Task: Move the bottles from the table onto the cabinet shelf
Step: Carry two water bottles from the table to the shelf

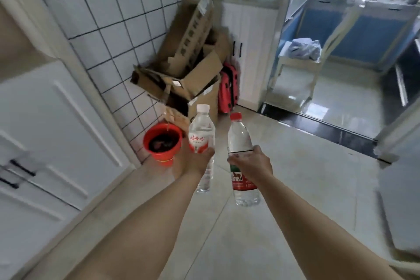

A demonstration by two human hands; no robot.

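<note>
My left hand [191, 161] grips a clear water bottle with a white cap and a red-and-white label [201, 134], held upright in front of me. My right hand [252, 163] grips a second clear bottle with a red cap and a red-and-green label [239, 138], also upright and just right of the first. Both bottles hang in the air above the tiled floor. A white cabinet [45, 134] with black handles stands at the left. Its shelf and the table are out of view.
A red bucket [162, 143] sits on the floor by the tiled wall. Behind it is a pile of cardboard boxes [186, 68] and a red bag [228, 88]. A glass doorway [318, 88] at the right opens onto a kitchen with a white chair [318, 52].
</note>
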